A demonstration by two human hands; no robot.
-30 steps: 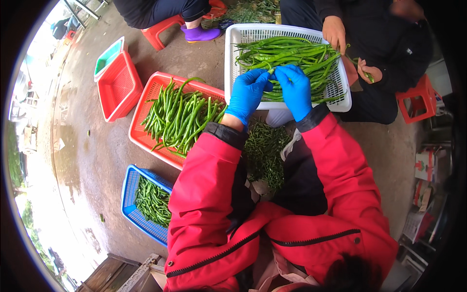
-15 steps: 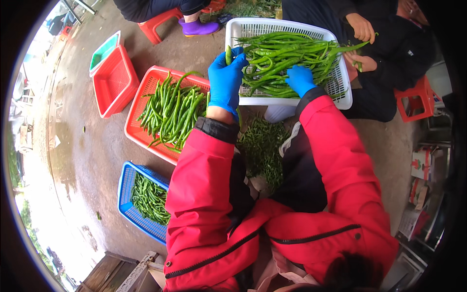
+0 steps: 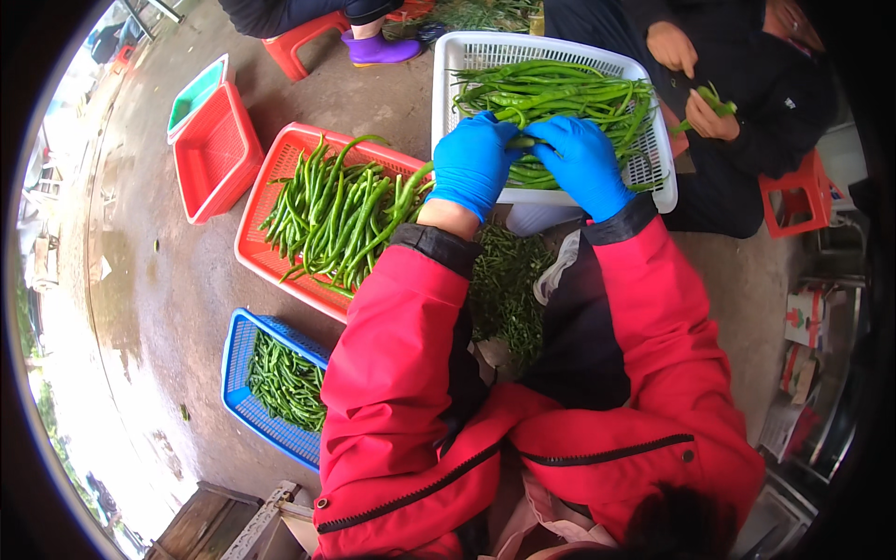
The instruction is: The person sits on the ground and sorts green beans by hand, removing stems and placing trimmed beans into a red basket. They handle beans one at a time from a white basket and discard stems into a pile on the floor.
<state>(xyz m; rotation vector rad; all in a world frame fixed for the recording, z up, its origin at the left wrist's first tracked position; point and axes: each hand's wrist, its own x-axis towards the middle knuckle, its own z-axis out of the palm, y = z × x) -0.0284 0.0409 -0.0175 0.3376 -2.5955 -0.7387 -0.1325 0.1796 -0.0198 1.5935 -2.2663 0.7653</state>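
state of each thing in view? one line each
Left hand: blue-gloved, gripping a green pepper.
Right hand: blue-gloved, on the same pepper.
White basket: full of peppers.
Red basket: loaded with peppers.
Blue basket: part full.
Small red basket: nothing visible inside.

Long green pepper lying level atop pile in white basket.

Both arms, in red jacket sleeves with dark cuffs, reach forward from the lower edge and bend inward at the elbows. The left hand and right hand, each in a blue glove, meet close together, fingers curled, knuckles up, thumbs nearly touching.
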